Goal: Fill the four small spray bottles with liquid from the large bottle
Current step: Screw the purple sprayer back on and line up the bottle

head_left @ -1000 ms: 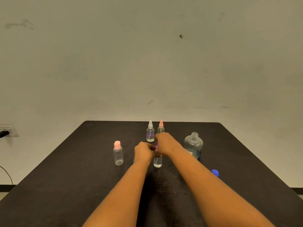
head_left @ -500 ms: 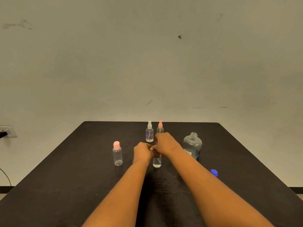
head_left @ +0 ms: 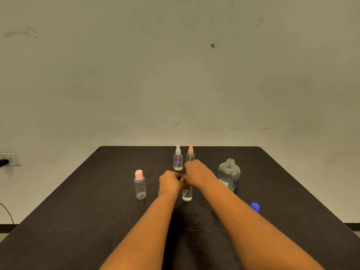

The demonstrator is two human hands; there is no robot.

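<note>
A small clear bottle (head_left: 187, 195) stands at the table's middle with some liquid in its base. My left hand (head_left: 169, 182) grips its upper body. My right hand (head_left: 196, 173) is closed over its top, where a bit of purple shows; the cap itself is hidden. Behind them stand a white-topped spray bottle (head_left: 178, 161) and a pink-topped spray bottle (head_left: 190, 153). A pink-capped clear bottle (head_left: 140, 185) stands to the left. The large clear bottle (head_left: 229, 174) stands uncapped on the right, holding liquid.
The black table (head_left: 78, 221) ends at a pale wall behind. A blue cap (head_left: 255, 207) lies on the table near my right forearm. A wall socket (head_left: 7, 159) with a plug is at far left.
Both hands have stayed on the middle bottle, shifting only slightly at its top. Nothing else has moved.
</note>
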